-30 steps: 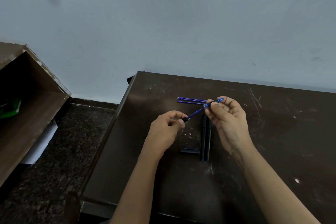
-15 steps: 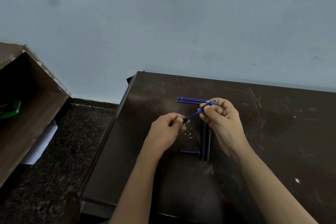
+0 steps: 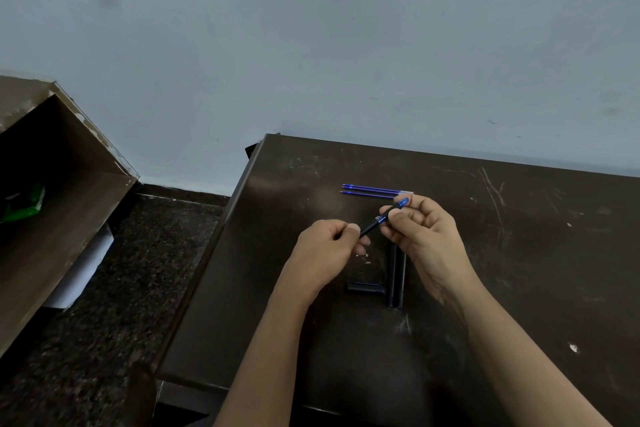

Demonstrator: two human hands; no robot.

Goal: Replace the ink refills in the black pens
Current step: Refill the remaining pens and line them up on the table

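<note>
My left hand [image 3: 327,250] pinches the lower end of a black pen barrel [image 3: 369,227] above the table. My right hand [image 3: 427,236] grips a blue refill [image 3: 398,207] whose short end sticks out of the barrel's upper end, tilted up to the right. Two more blue refills [image 3: 374,189] lie side by side on the table just beyond my hands. Two black pens [image 3: 396,279] lie parallel under my right hand, partly hidden by it. A black pen cap [image 3: 365,288] lies beside them on the left.
The dark scratched table [image 3: 519,253] stands against a pale blue wall [image 3: 311,62]. An open brown shelf [image 3: 52,218] with a green packet [image 3: 24,203] stands to the left. Speckled dark floor [image 3: 121,288] lies between shelf and table.
The visible blue refill has grown shorter as it slid into the black barrel. My right hand has moved down-left toward my left hand.
</note>
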